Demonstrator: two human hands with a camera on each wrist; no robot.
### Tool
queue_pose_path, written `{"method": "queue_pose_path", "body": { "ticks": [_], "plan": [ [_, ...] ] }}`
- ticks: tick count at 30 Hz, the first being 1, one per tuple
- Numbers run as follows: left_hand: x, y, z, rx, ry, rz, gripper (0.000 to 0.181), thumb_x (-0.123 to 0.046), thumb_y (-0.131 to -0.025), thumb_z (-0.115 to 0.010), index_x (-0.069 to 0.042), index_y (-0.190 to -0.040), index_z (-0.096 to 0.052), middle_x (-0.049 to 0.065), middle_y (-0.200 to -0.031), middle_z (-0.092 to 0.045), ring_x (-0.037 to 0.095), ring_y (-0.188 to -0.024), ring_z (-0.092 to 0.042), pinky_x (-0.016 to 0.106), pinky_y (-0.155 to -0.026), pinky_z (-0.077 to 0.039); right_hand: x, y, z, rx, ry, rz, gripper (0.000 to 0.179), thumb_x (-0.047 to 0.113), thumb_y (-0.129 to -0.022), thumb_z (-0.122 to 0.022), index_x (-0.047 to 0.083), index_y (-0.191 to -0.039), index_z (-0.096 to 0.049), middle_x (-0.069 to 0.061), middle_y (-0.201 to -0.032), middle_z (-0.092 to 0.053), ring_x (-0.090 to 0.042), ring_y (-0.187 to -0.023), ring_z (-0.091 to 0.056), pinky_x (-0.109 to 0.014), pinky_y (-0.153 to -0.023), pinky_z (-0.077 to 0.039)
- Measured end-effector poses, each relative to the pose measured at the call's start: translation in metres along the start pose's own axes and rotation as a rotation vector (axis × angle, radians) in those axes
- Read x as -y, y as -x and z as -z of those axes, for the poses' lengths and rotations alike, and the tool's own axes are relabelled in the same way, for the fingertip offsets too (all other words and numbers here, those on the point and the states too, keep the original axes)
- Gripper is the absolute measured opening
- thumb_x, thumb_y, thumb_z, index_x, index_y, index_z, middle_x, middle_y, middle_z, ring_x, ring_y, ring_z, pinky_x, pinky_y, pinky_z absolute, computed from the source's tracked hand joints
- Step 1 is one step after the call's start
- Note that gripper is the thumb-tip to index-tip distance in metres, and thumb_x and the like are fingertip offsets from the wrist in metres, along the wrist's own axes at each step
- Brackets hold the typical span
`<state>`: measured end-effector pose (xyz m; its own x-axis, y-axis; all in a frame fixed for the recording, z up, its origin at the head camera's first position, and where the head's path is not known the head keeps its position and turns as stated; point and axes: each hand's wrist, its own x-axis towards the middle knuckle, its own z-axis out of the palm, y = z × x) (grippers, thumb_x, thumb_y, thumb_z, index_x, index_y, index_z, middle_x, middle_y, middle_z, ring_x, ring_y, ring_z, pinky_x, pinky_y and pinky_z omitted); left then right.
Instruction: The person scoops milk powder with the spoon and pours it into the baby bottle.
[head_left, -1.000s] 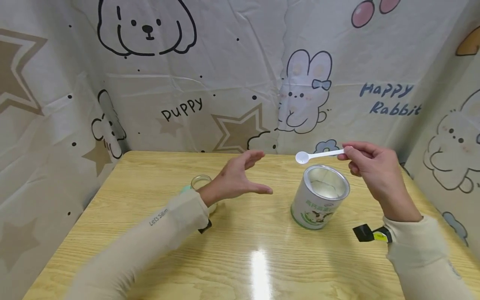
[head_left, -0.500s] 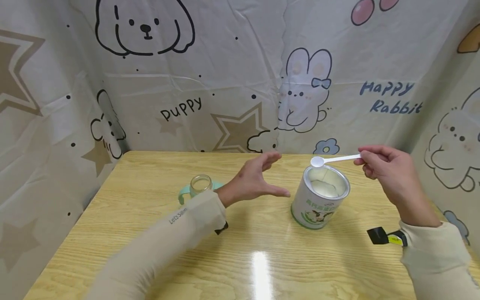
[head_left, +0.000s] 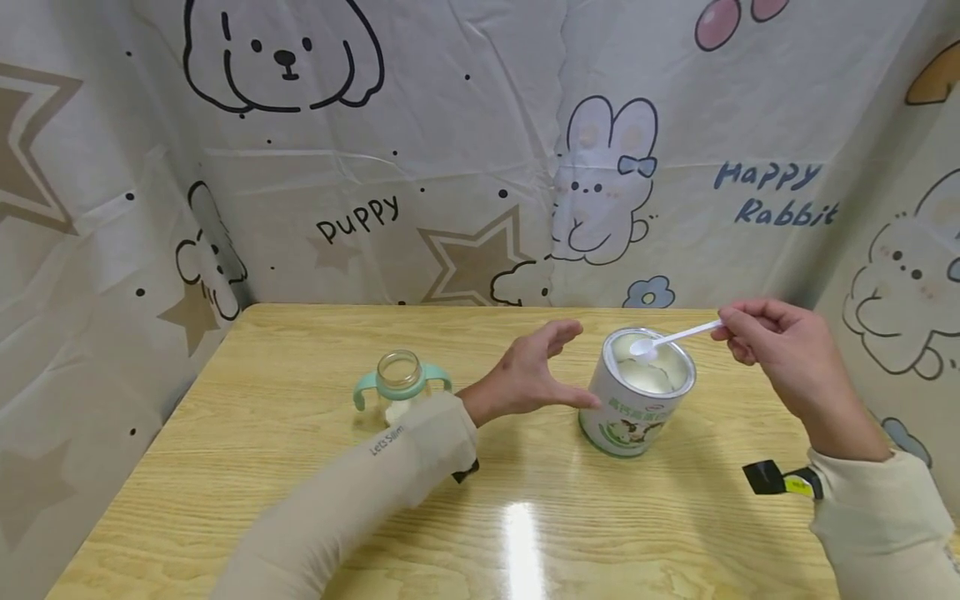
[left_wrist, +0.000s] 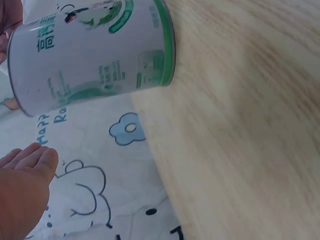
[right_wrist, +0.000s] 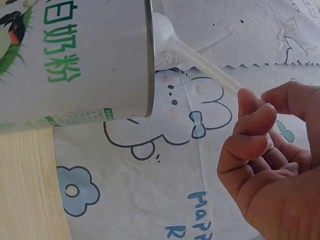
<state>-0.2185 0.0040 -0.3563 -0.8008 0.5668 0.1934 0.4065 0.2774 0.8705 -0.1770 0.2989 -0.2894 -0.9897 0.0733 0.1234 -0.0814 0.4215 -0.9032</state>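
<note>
A white milk powder can (head_left: pixel 626 417) stands upright and uncovered on the table, pale powder (head_left: pixel 648 377) showing inside. My right hand (head_left: pixel 780 350) pinches the handle end of a white measuring spoon (head_left: pixel 684 334); its bowl is at the can's mouth, tilted down toward the powder. In the right wrist view the spoon (right_wrist: pixel 205 64) slants past the rim of the can (right_wrist: pixel 80 60). My left hand (head_left: pixel 528 371) is spread wide at the can's left side, thumb tip right at the wall. The left wrist view shows that hand (left_wrist: pixel 27 185) near the can (left_wrist: pixel 95 55), nothing in its grasp.
Left of the can stands an open baby bottle (head_left: pixel 400 375) with mint green handles, some white powder in it, partly covered by my left sleeve (head_left: pixel 420 442). A cartoon-printed cloth (head_left: pixel 465 167) hangs behind the wooden table (head_left: pixel 615 533) and along both sides.
My left hand has moved right, up to the can, uncovering the bottle's handles. The right hand has shifted right, and the spoon's bowl has dropped from above the can into its mouth.
</note>
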Motion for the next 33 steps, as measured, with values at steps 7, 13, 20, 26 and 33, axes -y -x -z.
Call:
{"method": "queue_pose_path", "body": {
  "ticks": [7,13,20,26,33],
  "plan": [
    [0.001,-0.005,-0.013,0.010,0.011,-0.003,0.097,-0.018,-0.071,-0.093,-0.003,-0.149,-0.038,0.012,-0.154,-0.042,0.020,-0.141,-0.040,0.020,-0.112,-0.034,-0.001,0.002,-0.002,0.007,0.193,0.002,0.039,0.034,-0.101,-0.060,-0.003,-0.114,-0.060,0.017,-0.080,-0.068,-0.006,-0.072,-0.058,-0.016,-0.062,-0.053],
    [0.002,-0.013,-0.023,0.019,0.000,-0.011,0.098,-0.018,-0.071,-0.094,-0.003,-0.150,-0.038,0.012,-0.154,-0.042,0.020,-0.140,-0.041,0.020,-0.112,-0.034,-0.001,0.004,-0.005,-0.004,0.339,0.007,0.043,0.041,-0.099,-0.062,0.000,-0.109,-0.066,0.009,-0.082,-0.070,-0.011,-0.073,-0.058,-0.019,-0.060,-0.052],
    [0.001,-0.019,-0.032,0.026,-0.032,-0.032,0.095,-0.022,-0.070,-0.094,-0.005,-0.147,-0.041,0.011,-0.149,-0.046,0.021,-0.137,-0.044,0.022,-0.111,-0.037,-0.002,0.005,-0.012,-0.017,0.476,0.090,0.039,0.038,-0.098,-0.064,0.000,-0.099,-0.070,-0.007,-0.083,-0.072,-0.015,-0.066,-0.055,-0.026,-0.051,-0.043],
    [0.001,-0.024,-0.038,0.009,-0.050,-0.014,0.097,-0.026,-0.070,-0.094,-0.008,-0.148,-0.040,0.007,-0.145,-0.050,0.016,-0.133,-0.048,0.025,-0.109,-0.040,-0.001,0.005,-0.023,-0.011,0.536,0.145,0.030,0.028,-0.096,-0.069,-0.002,-0.091,-0.069,-0.007,-0.077,-0.071,-0.017,-0.062,-0.055,-0.026,-0.045,-0.042],
    [-0.003,-0.028,-0.046,-0.017,-0.053,0.031,0.097,-0.026,-0.068,-0.095,-0.010,-0.147,-0.041,0.005,-0.138,-0.056,0.012,-0.125,-0.054,0.024,-0.103,-0.045,0.004,0.006,-0.030,-0.016,0.586,0.133,0.028,0.025,-0.094,-0.070,-0.002,-0.089,-0.068,-0.006,-0.072,-0.068,-0.017,-0.061,-0.057,-0.027,-0.044,-0.044]
  ]
}}
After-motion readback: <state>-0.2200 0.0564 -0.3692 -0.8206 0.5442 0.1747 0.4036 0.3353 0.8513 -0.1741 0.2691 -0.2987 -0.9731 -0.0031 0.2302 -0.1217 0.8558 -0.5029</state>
